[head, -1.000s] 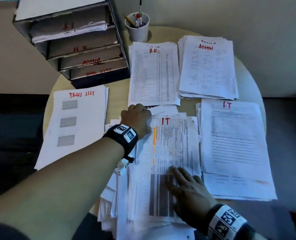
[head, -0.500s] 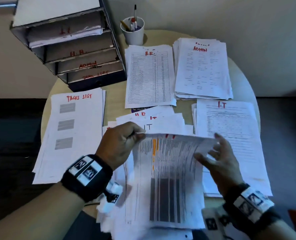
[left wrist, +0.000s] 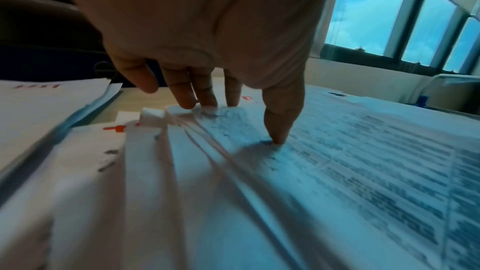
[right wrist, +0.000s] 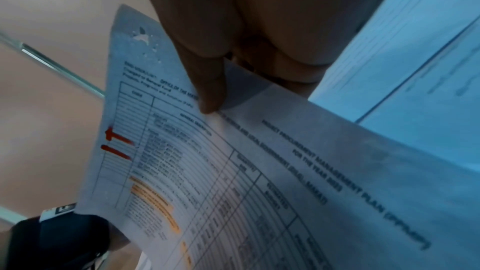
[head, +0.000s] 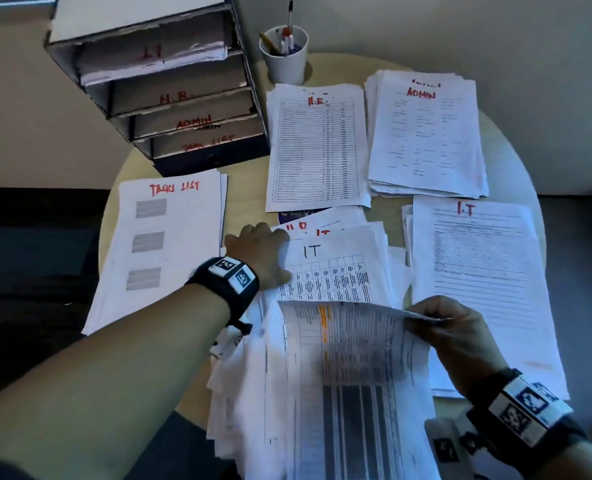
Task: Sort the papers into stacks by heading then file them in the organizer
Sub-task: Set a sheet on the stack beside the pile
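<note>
Pinching the lifted IT sheet (head: 350, 368) at center frame, the right hand (head: 457, 337) is risking dragging the unsorted pile (head: 336, 271) that the left hand's (head: 260, 258) straight fingers are pressing down.

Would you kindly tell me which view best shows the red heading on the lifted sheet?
The right wrist view: the lifted sheet shows its heading. The head view sees it edge-on; the left wrist view omits it.

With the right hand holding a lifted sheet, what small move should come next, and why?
Probably carry the sheet rightward onto the I.T stack. The right hand pinches its top edge, the right wrist view shows a red IT heading, and that stack lies just beside it. The left hand presses on the unsorted pile.
</note>
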Tool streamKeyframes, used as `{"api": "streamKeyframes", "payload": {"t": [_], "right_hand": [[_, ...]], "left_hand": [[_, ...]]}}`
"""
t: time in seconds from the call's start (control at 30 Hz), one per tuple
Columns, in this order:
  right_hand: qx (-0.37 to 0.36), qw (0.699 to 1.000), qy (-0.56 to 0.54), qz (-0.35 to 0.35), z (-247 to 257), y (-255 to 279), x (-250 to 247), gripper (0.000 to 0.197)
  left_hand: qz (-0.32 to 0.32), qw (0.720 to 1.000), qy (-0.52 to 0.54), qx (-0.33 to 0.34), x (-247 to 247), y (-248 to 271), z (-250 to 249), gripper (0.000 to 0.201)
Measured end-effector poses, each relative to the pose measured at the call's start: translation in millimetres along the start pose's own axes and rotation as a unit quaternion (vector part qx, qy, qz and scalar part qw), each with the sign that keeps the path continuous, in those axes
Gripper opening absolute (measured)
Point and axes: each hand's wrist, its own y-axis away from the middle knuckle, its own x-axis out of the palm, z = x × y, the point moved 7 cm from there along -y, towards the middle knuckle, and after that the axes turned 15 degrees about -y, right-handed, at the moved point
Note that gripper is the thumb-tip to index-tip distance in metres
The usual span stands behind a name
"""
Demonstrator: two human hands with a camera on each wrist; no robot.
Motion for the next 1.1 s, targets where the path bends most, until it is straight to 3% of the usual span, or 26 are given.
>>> {"api": "streamKeyframes", "payload": {"t": [0.1,0.17,0.27,0.33,0.37,0.43,0.5,0.6,0.63,0.67,0.73,0.8,0.9,0.97,1.03,1.1], "right_hand": [[-0.004,0.999,-0.031,-0.012,-1.1,0.9,-1.3,0.02],[-0.03,0.999,-0.008,0.008,3.6,2.0,-0.3,0.031],[-0.027,0.997,-0.046,0.054,12.5,5.0,6.0,0.014],[-0.033,0.996,-0.067,0.048,11.7,1.1,0.5,0.044],[-0.048,0.996,-0.06,0.039,12.8,-1.9,-0.6,0.042],[-0.071,0.996,-0.008,0.062,14.8,-4.9,6.5,0.015],[-0.072,0.995,0.042,0.056,13.0,-7.6,8.4,0.014],[-0.059,0.997,0.032,0.029,17.3,-7.9,13.8,0.026],[-0.067,0.997,0.016,0.028,18.4,-7.1,15.3,0.019],[-0.067,0.997,-0.006,0.034,20.3,-5.0,17.3,0.009],[-0.051,0.997,-0.034,0.045,20.0,-0.8,18.3,0.039],[-0.03,0.996,-0.076,0.048,18.9,1.6,16.1,0.069],[-0.017,0.996,-0.084,0.019,11.3,0.1,6.3,0.095],[-0.025,0.995,-0.098,0.013,10.9,2.4,7.2,0.078],[-0.078,0.996,-0.031,0.007,15.0,5.4,6.6,0.054],[-0.103,0.994,0.026,0.023,15.9,8.7,10.3,0.05]], "left_hand": [[0.01,0.999,0.048,-0.018,4.6,-1.4,2.3,0.059],[-0.018,0.993,0.115,-0.01,1.5,2.8,3.7,0.037],[-0.091,0.947,0.305,0.037,-14.4,23.2,9.4,0.004],[-0.127,0.91,0.388,0.073,-28.2,45.8,10.4,0.004],[-0.136,0.894,0.415,0.097,-34.4,57.8,8.4,0.006],[-0.119,0.878,0.438,0.151,-41.4,76.0,-1.1,0.012],[-0.06,0.87,0.457,0.175,-38.8,80.4,-8.5,0.016],[-0.006,0.834,0.544,0.094,-28.4,59.0,1.2,0.022],[-0.027,0.844,0.533,0.05,-24.6,46.0,8.9,0.022],[-0.057,0.878,0.476,0.016,-23.6,31.9,16.2,0.022],[-0.071,0.961,0.268,0.012,-22.6,7.5,15.4,0.039],[-0.021,0.995,0.099,0.021,-14.7,-7.6,6.1,0.065],[-0.018,1.0,0.025,0.005,-11.4,-20.2,0.7,0.071],[-0.018,0.999,0.042,-0.011,-9.6,-24.3,1.1,0.065],[-0.021,0.998,0.052,-0.023,-7.2,-26.2,3.4,0.055],[-0.074,0.994,0.077,-0.02,-9.6,-23.1,5.0,0.036]]}}
